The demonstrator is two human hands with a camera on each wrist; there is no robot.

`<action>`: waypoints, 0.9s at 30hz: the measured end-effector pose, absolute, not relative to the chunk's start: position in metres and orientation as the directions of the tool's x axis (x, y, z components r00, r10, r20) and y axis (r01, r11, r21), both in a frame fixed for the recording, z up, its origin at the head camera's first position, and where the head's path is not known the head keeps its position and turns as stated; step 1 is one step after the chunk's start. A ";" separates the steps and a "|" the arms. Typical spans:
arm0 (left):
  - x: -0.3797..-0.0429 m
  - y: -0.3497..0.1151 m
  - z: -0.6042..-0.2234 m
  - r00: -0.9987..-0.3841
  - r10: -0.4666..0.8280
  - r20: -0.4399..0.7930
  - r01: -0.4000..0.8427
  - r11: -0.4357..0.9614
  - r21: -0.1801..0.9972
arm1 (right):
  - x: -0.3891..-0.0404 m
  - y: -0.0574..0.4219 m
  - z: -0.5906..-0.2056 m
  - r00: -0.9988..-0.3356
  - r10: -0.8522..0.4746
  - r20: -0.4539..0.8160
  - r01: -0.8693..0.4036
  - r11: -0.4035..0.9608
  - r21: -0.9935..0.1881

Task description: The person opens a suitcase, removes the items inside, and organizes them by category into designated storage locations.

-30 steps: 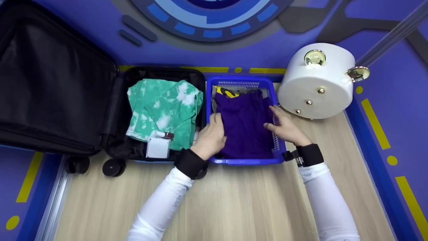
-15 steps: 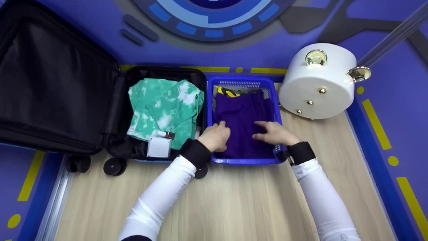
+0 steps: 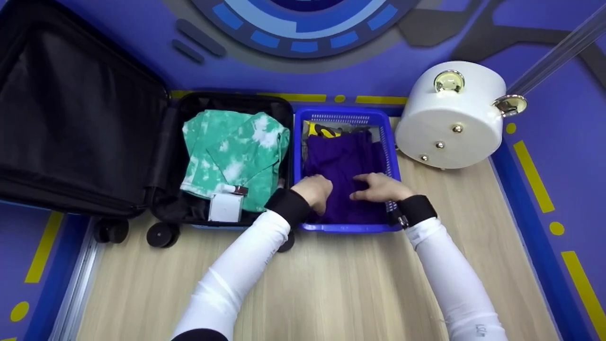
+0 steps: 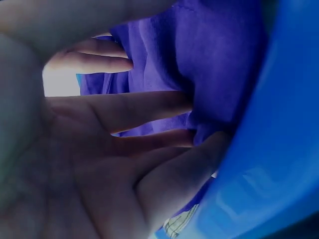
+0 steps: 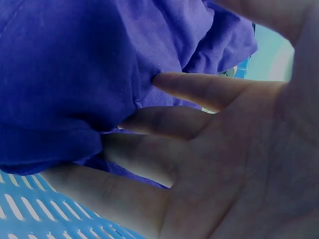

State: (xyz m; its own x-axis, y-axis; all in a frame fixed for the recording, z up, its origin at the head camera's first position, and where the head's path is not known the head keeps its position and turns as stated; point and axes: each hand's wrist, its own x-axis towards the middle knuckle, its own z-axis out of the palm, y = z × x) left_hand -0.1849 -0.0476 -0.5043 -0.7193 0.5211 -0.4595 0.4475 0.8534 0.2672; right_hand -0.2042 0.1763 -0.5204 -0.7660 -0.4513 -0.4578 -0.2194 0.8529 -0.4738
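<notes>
A folded purple garment (image 3: 341, 158) lies in a blue plastic basket (image 3: 348, 228). My left hand (image 3: 315, 192) reaches into the basket's left front part. In the left wrist view its straight fingers (image 4: 144, 105) touch the purple fabric, and some tips slip in behind a fold beside the basket wall (image 4: 269, 169). Opposite it, my right hand (image 3: 381, 188) reaches over the right rim. The right wrist view shows its fingers (image 5: 164, 122) spread and nearly straight, several tips tucked under the garment's edge. A yellow and black item (image 3: 324, 130) shows behind the garment.
Left of the basket stands a spread suitcase (image 3: 158, 161), with a green and white tie-dye garment (image 3: 236, 147) and a small white box (image 3: 226, 207) inside. A white drum-shaped object (image 3: 450, 118) with gold knobs stands at the back right by the wall.
The right hand has moved left from the basket's right side onto the purple garment. The left hand has moved forward toward the person and right, its fingers now pointing down into the basket.
</notes>
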 end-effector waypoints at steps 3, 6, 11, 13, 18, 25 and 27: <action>-0.187 -0.054 -0.503 -0.725 0.521 -0.451 0.421 0.853 0.308 | -0.206 0.175 -0.519 -0.776 -0.452 -0.441 -0.224 0.850 -0.476; -0.189 -0.063 -0.499 -0.746 0.524 -0.410 0.386 0.843 0.374 | -0.206 0.171 -0.513 -0.809 -0.427 -0.403 -0.211 0.852 -0.479; -0.190 -0.090 -0.491 -0.833 0.506 -0.223 0.350 0.795 0.496 | -0.205 0.158 -0.498 -0.898 -0.351 -0.263 -0.153 0.813 -0.562; -0.190 -0.105 -0.486 -0.874 0.469 -0.130 0.329 0.767 0.550 | -0.206 0.148 -0.491 -0.921 -0.337 -0.195 -0.145 0.761 -0.633; -0.192 -0.150 -0.478 -0.954 0.297 0.045 0.241 0.667 0.705 | -0.210 0.111 -0.479 -0.935 -0.347 -0.078 -0.118 0.509 -0.853; -0.198 -0.211 -0.483 -0.999 -0.027 0.035 0.013 0.566 0.824 | -0.209 0.039 -0.482 -0.944 -0.320 -0.081 0.053 0.097 -0.994; -0.202 -0.230 -0.488 -0.992 -0.114 -0.052 -0.111 0.601 0.791 | -0.209 0.016 -0.486 -0.945 -0.314 -0.097 0.074 0.087 -0.994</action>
